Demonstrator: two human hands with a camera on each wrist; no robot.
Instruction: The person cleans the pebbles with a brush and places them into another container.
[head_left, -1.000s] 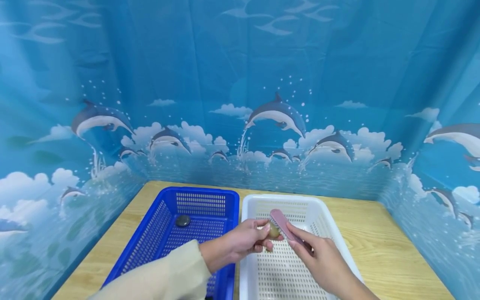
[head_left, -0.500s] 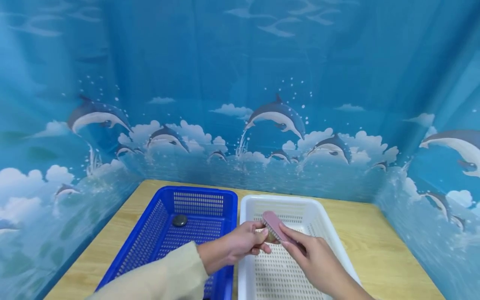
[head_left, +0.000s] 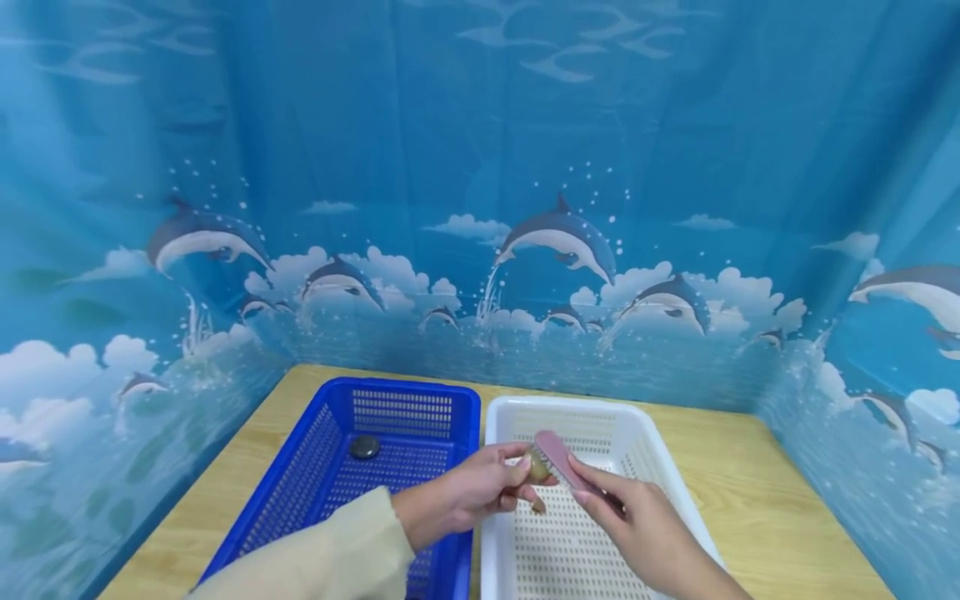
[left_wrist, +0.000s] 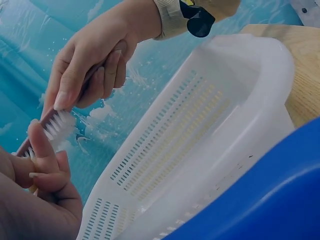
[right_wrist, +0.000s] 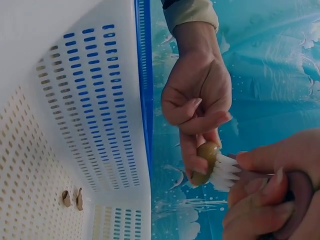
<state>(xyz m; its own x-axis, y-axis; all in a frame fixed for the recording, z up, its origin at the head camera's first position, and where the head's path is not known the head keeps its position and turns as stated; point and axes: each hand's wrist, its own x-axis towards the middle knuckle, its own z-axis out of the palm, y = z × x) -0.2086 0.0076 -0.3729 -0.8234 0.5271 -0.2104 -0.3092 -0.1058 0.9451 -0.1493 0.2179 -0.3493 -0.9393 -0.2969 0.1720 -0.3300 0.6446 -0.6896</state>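
My left hand (head_left: 480, 492) pinches a smooth, olive-yellow pebble (right_wrist: 206, 153) between thumb and fingers, over the white basket (head_left: 573, 403). My right hand (head_left: 637, 517) grips a pink brush (head_left: 553, 451) by its handle, fingers curled round it. In the right wrist view the white bristles (right_wrist: 224, 172) meet the pebble's side. From the left wrist, the brush head (left_wrist: 48, 120) shows behind the left fingers, which hide most of the pebble. A small brown flake (head_left: 538, 506) shows by the left fingertips in the head view.
The blue basket (head_left: 397, 384) stands left of the white one, with a dark, flat stone (head_left: 365, 447) inside. Two brown bits, one a curled flake (right_wrist: 79, 199), lie in the white basket. A dolphin-print curtain (head_left: 480, 150) encloses the wooden table (head_left: 757, 467).
Half a second ago the brush covered much of the pebble; now it sits farther right and more of the pebble shows. Both hands keep their holds. The head view has shifted slightly.
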